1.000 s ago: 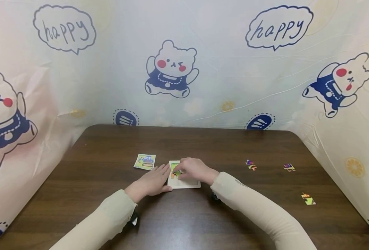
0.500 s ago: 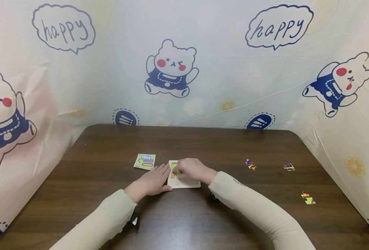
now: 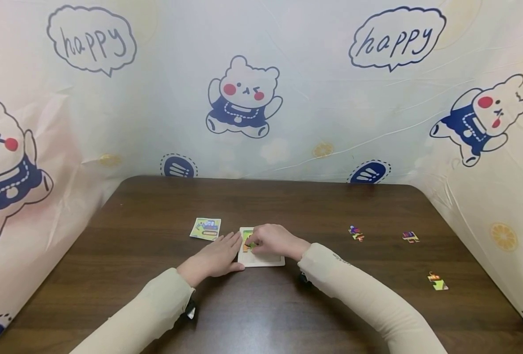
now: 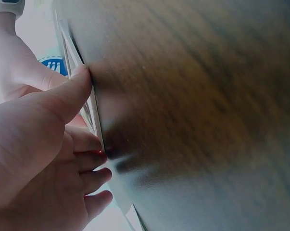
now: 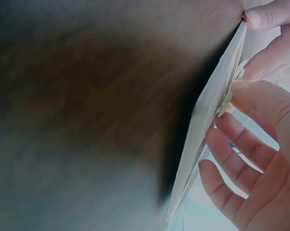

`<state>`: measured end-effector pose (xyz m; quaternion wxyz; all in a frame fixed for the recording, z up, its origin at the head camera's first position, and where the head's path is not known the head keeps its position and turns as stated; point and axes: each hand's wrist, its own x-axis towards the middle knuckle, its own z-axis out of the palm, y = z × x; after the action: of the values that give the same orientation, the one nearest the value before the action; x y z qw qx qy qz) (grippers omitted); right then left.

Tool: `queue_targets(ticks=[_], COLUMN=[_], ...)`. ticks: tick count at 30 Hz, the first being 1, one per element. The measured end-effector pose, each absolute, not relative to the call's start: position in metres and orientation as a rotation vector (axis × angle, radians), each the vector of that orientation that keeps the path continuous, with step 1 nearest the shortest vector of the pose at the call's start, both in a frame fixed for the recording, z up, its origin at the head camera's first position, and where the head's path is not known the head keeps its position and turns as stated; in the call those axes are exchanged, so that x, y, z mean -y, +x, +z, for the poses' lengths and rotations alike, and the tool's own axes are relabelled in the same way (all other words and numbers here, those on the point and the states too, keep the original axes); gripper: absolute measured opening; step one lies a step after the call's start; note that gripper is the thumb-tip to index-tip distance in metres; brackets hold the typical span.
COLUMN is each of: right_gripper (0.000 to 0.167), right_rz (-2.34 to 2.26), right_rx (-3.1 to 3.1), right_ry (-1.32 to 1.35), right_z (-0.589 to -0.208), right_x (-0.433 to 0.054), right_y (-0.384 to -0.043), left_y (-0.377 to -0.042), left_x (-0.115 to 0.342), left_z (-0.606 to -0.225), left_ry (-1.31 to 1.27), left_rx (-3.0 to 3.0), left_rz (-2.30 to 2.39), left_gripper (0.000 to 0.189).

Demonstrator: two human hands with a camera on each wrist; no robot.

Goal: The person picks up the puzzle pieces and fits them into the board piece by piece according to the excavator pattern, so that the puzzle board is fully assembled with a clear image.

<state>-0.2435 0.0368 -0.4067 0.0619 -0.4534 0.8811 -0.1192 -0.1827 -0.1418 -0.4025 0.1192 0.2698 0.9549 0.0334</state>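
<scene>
A shallow white puzzle board (image 3: pixel 268 261) lies flat on the table, with colourful pieces along its left side. My left hand (image 3: pixel 216 255) lies beside the board's left edge, fingers extended and thumb touching its near left corner. Over the board, my right hand (image 3: pixel 276 241) pinches a jigsaw piece (image 5: pixel 225 104) between thumb and index finger, low against the board. The other fingers of that hand are bent loosely, and its back hides much of the board in the head view. Most of the piece's printed face is hidden by the fingers.
A square picture card (image 3: pixel 206 229) lies behind the left hand. On the right of the brown table (image 3: pixel 261 314) are three loose spots of jigsaw pieces: one piece (image 3: pixel 356 233) nearer, another (image 3: pixel 410 237) farther right, and a yellow-green one (image 3: pixel 437 281) closer to the front.
Hardly anything differs. My right hand has shifted only very slightly over the board, still at the same piece; the left hand stays in place.
</scene>
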Motion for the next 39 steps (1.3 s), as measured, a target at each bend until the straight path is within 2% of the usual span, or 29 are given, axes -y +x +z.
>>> queue_targets(ticks=[8, 18, 26, 39], right_gripper=[0.021, 0.019, 0.027, 0.025], right_rz=[-0.396, -0.284, -0.295, -0.309], right_rx=[-2.651, -2.692, -2.652, -2.667], right_ry=[-1.333, -1.411, -1.369, -1.386], right_z=[-0.4074, -0.4045, -0.4027, -0.4038], right_x=[-0.0379, -0.0359, -0.038, -0.038], right_y=[-0.2451, -0.2438, -0.2417, -0.2417], left_y=[-0.1823, -0.1823, -0.1827, -0.1831], left_x=[0.1419, 0.1426, 0.143, 0.1426], left_z=[-0.401, -0.4044, -0.4048, -0.4049], left_ry=[0.79, 0.81, 0.816, 0.815], left_rx=[-2.786, -2.804, -2.804, -2.8], left_rz=[0.117, 0.103, 0.102, 0.079], left_gripper=[0.071, 0.072, 0.072, 0.072])
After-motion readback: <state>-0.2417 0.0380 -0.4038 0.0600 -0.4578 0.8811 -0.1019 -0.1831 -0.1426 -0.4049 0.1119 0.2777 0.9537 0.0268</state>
